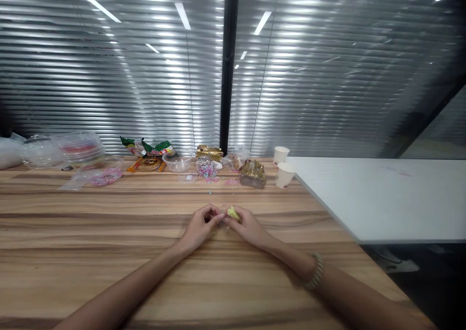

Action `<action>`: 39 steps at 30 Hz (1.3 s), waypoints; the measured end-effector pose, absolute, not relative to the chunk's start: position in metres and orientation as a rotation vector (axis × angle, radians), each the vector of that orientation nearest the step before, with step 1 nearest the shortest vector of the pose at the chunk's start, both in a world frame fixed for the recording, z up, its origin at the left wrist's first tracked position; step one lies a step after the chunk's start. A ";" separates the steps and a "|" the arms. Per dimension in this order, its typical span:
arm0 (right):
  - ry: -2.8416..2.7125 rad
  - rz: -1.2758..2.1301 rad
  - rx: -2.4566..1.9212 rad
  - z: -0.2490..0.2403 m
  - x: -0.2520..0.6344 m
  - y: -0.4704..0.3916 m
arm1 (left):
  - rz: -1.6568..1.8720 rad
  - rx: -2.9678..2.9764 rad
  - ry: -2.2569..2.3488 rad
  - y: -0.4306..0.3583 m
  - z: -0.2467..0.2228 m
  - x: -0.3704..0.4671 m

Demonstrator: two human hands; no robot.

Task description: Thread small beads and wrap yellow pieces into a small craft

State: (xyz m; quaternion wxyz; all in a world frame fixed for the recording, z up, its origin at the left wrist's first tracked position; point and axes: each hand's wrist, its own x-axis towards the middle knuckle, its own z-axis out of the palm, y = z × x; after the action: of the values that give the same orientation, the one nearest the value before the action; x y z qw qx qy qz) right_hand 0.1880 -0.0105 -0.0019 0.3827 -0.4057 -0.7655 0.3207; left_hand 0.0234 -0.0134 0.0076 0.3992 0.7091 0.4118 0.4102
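Note:
Above the middle of the wooden table, my two hands meet with their fingertips close together. A small pale yellow piece, soft-looking and of a kind I cannot make out, sits in my right hand, whose fingers curl round it. My left hand is closed too, thumb and fingers pinched at the side facing the right hand. Something dark reddish shows in its palm, too small and shaded to name. Tiny crumbs or bits lie on the wood near the fingers.
Beyond my hands stand a pile of pink and blue small pieces, a clear bowl, a gold foil packet, and two paper cups. Green snack bags and stacked plastic lids lie leftward. A white table adjoins at right.

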 end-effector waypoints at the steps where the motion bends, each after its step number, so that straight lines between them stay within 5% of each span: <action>1: -1.940 0.819 -1.032 -0.001 0.188 -0.011 | 1.021 1.814 1.031 -0.014 0.008 0.023; 17: -1.643 0.925 -1.063 -0.007 0.187 -0.004 | 0.946 1.849 0.740 -0.021 0.024 0.025; 32: -1.680 0.832 -1.050 -0.005 0.187 -0.008 | 0.647 1.697 0.885 -0.018 0.029 0.023; 39: -1.854 0.741 -1.075 -0.002 0.187 -0.012 | 0.775 1.593 1.000 -0.021 0.022 0.020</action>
State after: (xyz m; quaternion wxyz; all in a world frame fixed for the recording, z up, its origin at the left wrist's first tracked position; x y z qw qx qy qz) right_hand 0.1872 -0.0122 -0.0019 0.4232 -0.4296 -0.7407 0.2962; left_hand 0.0197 -0.0210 0.0221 0.5259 0.6659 0.4182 0.3241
